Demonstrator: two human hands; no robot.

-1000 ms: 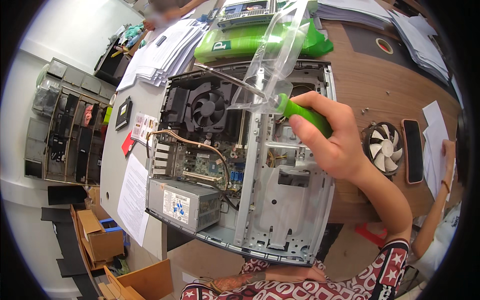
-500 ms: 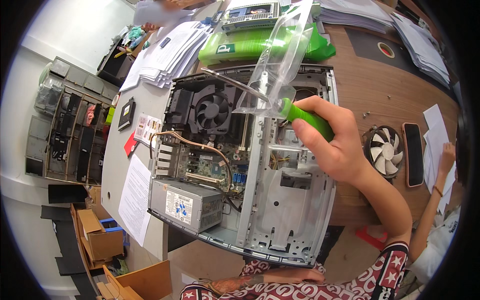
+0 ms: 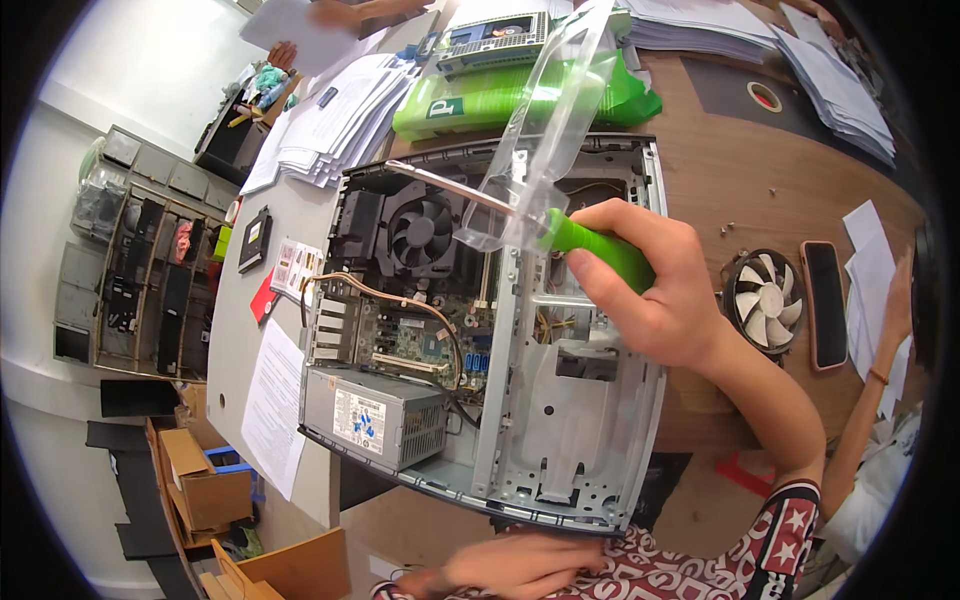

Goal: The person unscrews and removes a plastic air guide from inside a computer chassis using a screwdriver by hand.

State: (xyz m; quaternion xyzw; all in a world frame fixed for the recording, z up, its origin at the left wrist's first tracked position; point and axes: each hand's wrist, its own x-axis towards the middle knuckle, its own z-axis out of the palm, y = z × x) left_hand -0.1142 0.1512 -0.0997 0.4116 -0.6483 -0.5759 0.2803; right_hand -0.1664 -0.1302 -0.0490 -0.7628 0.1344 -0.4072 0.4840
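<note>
My right hand (image 3: 655,275) grips a screwdriver by its green handle (image 3: 605,250), its metal shaft pointing up and left. The tip hovers over an opened desktop computer case (image 3: 590,440). A clear plastic sleeve (image 3: 545,130) hangs about the shaft where it meets the handle. Under the shaft sits a black cooling fan (image 3: 420,230). A silver power supply (image 3: 375,415) fills the case's near left corner, with the circuit board (image 3: 425,340) behind it. Below the case's near edge, my left hand (image 3: 530,562) lies over my lap, slightly blurred, fingers stretched out and holding nothing.
Right of the case lie a loose fan (image 3: 768,300), a phone (image 3: 825,305) and a few screws (image 3: 727,229). Behind it are a green package (image 3: 480,100) and paper stacks (image 3: 345,125). Another person's arm (image 3: 868,400) rests at the right; other hands (image 3: 335,14) hold paper at the back.
My right hand has shifted slightly left with the screwdriver and sleeve. My left hand has moved left along my lap. At the back, another person's papers have moved lower.
</note>
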